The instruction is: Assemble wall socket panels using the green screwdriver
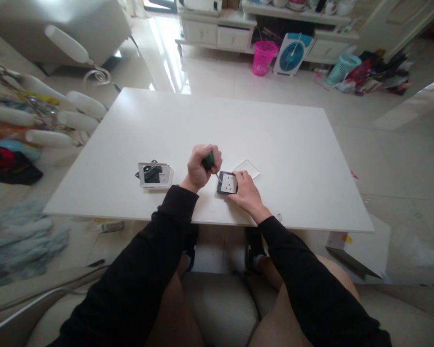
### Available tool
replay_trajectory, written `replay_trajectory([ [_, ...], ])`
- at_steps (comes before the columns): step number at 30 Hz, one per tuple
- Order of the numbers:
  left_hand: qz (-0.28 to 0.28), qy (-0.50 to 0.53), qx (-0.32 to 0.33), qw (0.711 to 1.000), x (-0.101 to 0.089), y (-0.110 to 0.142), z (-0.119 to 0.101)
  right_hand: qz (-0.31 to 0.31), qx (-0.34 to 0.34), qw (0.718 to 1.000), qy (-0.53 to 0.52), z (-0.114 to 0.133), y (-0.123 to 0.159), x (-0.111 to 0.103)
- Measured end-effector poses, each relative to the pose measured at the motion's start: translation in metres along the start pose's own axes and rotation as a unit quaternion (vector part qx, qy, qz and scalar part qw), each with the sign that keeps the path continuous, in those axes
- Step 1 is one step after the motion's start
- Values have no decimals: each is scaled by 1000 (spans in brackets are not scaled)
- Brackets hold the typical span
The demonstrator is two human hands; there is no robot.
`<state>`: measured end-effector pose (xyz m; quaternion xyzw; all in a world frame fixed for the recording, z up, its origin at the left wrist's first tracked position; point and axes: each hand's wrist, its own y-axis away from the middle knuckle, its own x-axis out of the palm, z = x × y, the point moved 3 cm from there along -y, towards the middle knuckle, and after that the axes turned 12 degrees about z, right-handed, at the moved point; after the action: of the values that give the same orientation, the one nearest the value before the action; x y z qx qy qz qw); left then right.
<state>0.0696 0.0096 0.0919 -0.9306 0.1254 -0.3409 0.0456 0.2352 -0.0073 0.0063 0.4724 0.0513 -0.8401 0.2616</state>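
My left hand (201, 166) is wrapped round the green handle of a screwdriver (208, 161). Its shaft slants down to the left edge of a wall socket (229, 183), which has a white face and a dark frame. Closed on the right side of that socket, my right hand (246, 191) keeps it on the table. Just behind the right hand lies a clear rectangular cover (247, 168). To the left of my left hand, white frames (155, 175) are stacked with dark parts in and under them. Whether the tip sits in a screw is too small to tell.
The white table (275, 140) stretches out ahead, its front edge close to my knees. A lamp with white tubular shades (85, 103) crowds the left corner. Beyond, a pink basket (264, 58) and a blue fan (292, 54) stand on the floor. A white box (369, 246) is below the right edge.
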Motion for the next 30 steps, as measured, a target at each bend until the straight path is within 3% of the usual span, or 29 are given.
replay_trajectory([
  [6, 67, -143, 42, 987, 4, -1, 0, 12, 10, 1000, 5, 1, 1, -1],
  [12, 99, -186, 65, 975, 6, 1, 0, 13, 13, 1000, 0, 1, 1, 0],
  [19, 80, -211, 36, 973, -8, -2, 9, 74, 0, 997, -18, 2, 0, 6],
  [30, 52, -209, 26, 976, -10, -3, 11, 77, -1, 997, -22, -2, -1, 11],
])
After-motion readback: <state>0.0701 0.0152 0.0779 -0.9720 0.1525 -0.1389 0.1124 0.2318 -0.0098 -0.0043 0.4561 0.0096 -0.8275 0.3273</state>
